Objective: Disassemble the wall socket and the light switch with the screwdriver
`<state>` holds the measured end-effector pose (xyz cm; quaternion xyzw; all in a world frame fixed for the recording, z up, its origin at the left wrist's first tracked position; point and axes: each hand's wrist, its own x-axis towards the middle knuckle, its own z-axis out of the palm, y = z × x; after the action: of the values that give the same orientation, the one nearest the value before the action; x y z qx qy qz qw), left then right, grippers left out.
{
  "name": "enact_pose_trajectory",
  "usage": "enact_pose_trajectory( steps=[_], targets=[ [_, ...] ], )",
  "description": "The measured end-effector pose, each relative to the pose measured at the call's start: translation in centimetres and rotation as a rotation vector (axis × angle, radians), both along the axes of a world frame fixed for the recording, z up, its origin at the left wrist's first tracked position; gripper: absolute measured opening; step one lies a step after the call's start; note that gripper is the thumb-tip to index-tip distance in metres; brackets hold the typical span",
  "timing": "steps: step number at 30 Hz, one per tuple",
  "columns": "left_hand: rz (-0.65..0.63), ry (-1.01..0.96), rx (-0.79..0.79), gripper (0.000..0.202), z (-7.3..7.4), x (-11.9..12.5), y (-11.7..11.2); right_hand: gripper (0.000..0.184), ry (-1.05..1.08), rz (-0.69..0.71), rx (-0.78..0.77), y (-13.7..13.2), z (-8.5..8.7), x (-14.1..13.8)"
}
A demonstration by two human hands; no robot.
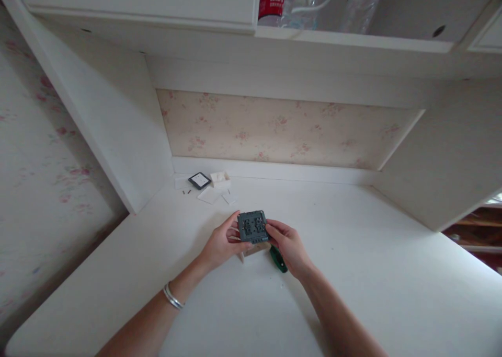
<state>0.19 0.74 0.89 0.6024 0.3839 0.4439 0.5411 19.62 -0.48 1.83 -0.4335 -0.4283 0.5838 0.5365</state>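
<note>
Both my hands hold a dark grey square switch module [252, 226] above the white desk [353, 273]. My left hand [221, 242] grips its left edge, fingers curled round it; a silver bracelet circles that wrist. My right hand [288, 244] pinches its right edge. Under the hands lies a small pale block [257, 250], and a green-handled tool [278, 260] lies on the desk just beneath my right hand.
At the back left of the desk lie a black-framed white switch plate [199, 180], a small white box [220, 179], white flat pieces [209, 195] and two small screws [186, 192]. Bottles [274, 1] stand on the shelf overhead. Desk side panels rise left and right.
</note>
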Motion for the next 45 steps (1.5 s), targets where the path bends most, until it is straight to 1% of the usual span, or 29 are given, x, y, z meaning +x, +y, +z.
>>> enact_pose_trajectory(
  steps=[4, 9, 15, 18, 21, 23, 28, 31, 34, 39, 45],
  targets=[
    [0.008, -0.035, 0.013, 0.087, 0.0, -0.2, 0.2, 0.035, 0.012, -0.011, -0.003, -0.1, -0.2, 0.0],
    [0.039, -0.065, -0.016, 0.070, 0.3, -0.4, 0.1, 0.036, -0.039, -0.038, 0.029, 0.0, -0.5, 0.0],
    [0.042, -0.072, -0.058, 0.070, 0.9, -0.4, -0.2, 0.036, -0.012, -0.019, 0.026, -0.2, -0.3, -0.2],
    [0.056, -0.098, -0.062, 0.071, 0.9, -0.5, -0.2, 0.036, 0.002, -0.019, 0.016, -0.2, -0.2, -0.3],
    [0.063, -0.131, -0.057, 0.067, 0.7, -0.6, 0.0, 0.036, 0.022, -0.024, 0.012, -0.3, -0.1, -0.3],
    [0.065, -0.160, -0.060, 0.064, 0.5, -0.6, 0.1, 0.035, 0.039, -0.002, 0.026, -0.5, 0.0, -0.2],
    [0.082, -0.215, -0.091, 0.055, 0.1, -0.7, 0.3, 0.036, 0.082, 0.120, 0.063, -0.9, 0.4, -0.2],
    [0.093, -0.241, -0.098, 0.051, 0.0, -0.6, 0.3, 0.035, 0.057, 0.111, 0.044, -1.0, 0.6, -0.3],
    [0.089, -0.240, -0.092, 0.044, 0.1, -0.5, 0.2, 0.035, 0.020, 0.076, 0.020, -1.1, 0.8, -0.3],
    [0.091, -0.229, -0.084, 0.043, 0.4, -0.4, -0.1, 0.033, 0.035, 0.075, 0.001, -1.1, 0.9, -0.3],
    [0.133, -0.076, -0.010, 0.029, 0.4, -0.3, -0.2, 0.036, 0.038, 0.064, -0.007, -1.1, 1.0, -0.2]
  ],
)
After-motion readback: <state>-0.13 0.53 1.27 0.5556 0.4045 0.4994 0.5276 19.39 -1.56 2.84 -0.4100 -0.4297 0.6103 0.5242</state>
